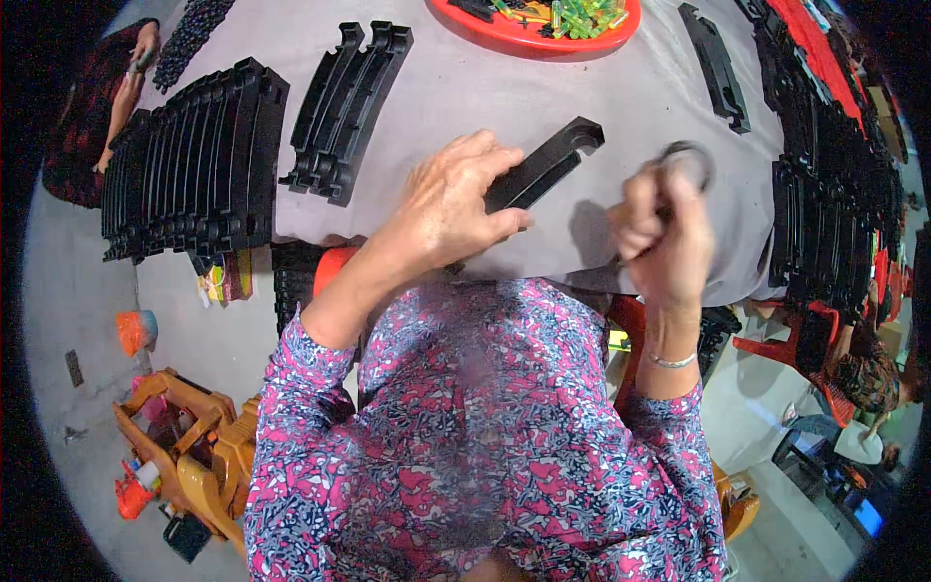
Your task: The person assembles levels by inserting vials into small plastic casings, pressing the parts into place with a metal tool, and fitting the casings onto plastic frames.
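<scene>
left hand [454, 202] grips long notched black plastic bar [543, 167], projecting to its right; right hand [669, 223] grasps blurred dark ring [707, 165].

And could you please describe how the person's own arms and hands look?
The sleeves are patterned in pink, navy, grey and white. The right hand has a thin silvery bracelet at its wrist; the left hand is gloveless too.

Black strip [549, 167], grey cloth [640, 107], red tray [514, 44], pink-patterned top [427, 417]

A notched black strip [546, 167] slants near a blurred dark ring [707, 165].
</scene>
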{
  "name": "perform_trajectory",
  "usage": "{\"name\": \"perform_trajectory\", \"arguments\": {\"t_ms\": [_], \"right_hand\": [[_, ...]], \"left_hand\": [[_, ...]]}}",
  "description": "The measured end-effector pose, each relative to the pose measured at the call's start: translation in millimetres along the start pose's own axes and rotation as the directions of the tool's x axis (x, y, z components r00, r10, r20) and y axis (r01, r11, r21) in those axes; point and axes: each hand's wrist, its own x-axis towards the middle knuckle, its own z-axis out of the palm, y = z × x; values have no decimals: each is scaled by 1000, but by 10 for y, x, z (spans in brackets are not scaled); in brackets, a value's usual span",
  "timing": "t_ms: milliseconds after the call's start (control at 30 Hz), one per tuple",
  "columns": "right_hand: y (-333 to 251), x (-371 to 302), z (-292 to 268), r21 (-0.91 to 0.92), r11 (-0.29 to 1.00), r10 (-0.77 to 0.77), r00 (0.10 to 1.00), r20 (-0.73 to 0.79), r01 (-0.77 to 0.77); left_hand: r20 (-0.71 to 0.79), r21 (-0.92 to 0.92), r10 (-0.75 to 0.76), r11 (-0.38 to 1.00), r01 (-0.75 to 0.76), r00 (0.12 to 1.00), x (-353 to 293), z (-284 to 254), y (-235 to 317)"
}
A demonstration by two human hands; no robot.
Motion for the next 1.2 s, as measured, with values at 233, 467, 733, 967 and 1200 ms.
{"name": "perform_trajectory", "arguments": {"t_ms": [233,467,733,967,1200], "right_hand": [[-218,227,53,430,855,-350,934,68,289],[-170,265,70,488,819,-400,910,106,303],[80,484,-68,490,829,-367,923,112,270],[188,565,-135,559,806,-336,928,161,194],[232,597,-144,537,823,-307,942,140,188]], "left_hand": [[33,-18,8,1000,-7,999,5,13,-40],[33,-131,7,991,-3,999,2,29,-57],[-181,-117,45,991,-67,982,-97,112,142],[-106,201,193,965,-169,975,-218,259,7],[-97,235,171,961,-144,981,-220,326,-9]]}}
